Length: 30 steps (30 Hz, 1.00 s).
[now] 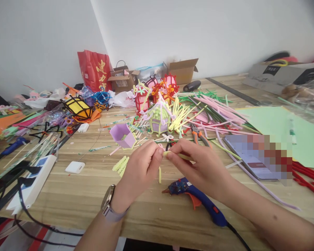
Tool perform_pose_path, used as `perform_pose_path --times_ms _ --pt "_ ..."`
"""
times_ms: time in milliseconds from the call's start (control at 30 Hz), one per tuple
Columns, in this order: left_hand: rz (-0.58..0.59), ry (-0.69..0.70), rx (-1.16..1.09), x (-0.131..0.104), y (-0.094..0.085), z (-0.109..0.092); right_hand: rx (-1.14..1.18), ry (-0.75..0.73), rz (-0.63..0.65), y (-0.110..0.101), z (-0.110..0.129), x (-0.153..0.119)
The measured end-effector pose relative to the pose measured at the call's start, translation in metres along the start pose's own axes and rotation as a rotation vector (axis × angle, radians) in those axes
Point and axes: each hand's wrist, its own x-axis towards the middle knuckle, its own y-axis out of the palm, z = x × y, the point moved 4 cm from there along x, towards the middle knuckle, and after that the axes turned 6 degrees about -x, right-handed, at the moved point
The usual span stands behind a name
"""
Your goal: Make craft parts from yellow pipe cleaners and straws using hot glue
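My left hand (142,162) and my right hand (199,162) meet fingertip to fingertip over the middle of the table. Both pinch a pale yellow pipe cleaner (166,153); one length runs back under my right palm. A short yellow end (160,175) hangs below my left fingers. Beside my left hand lie bent, wavy yellow pipe cleaner pieces (121,165), and behind it rests a purple hexagonal cup (123,136). A purple and yellow-green lantern (159,120) stands beyond my fingers. Below my right hand lies a blue hot glue gun (199,197), nozzle pointing left.
Orange-handled pliers (199,135) and a phone (253,160) lie to the right, with bunches of pink pipe cleaners (222,109) behind. Green sheets (282,129) cover the far right. At left are a power strip (35,183) with cables, a white charger (75,167) and a yellow lantern (78,107).
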Motion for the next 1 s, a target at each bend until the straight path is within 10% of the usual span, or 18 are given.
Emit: perform_pose_path --times_ms 300,700,1000 --pt "0.121 0.097 -0.038 0.000 0.005 0.001 0.535 0.320 0.285 0.009 -0.018 0.013" --pt "0.351 -0.359 -0.558 -0.006 0.033 0.017 -0.538 -0.577 -0.296 -0.011 -0.004 -0.028" --pt "0.414 -0.373 -0.495 -0.004 0.039 0.012 -0.697 -0.728 -0.314 -0.006 -0.010 -0.039"
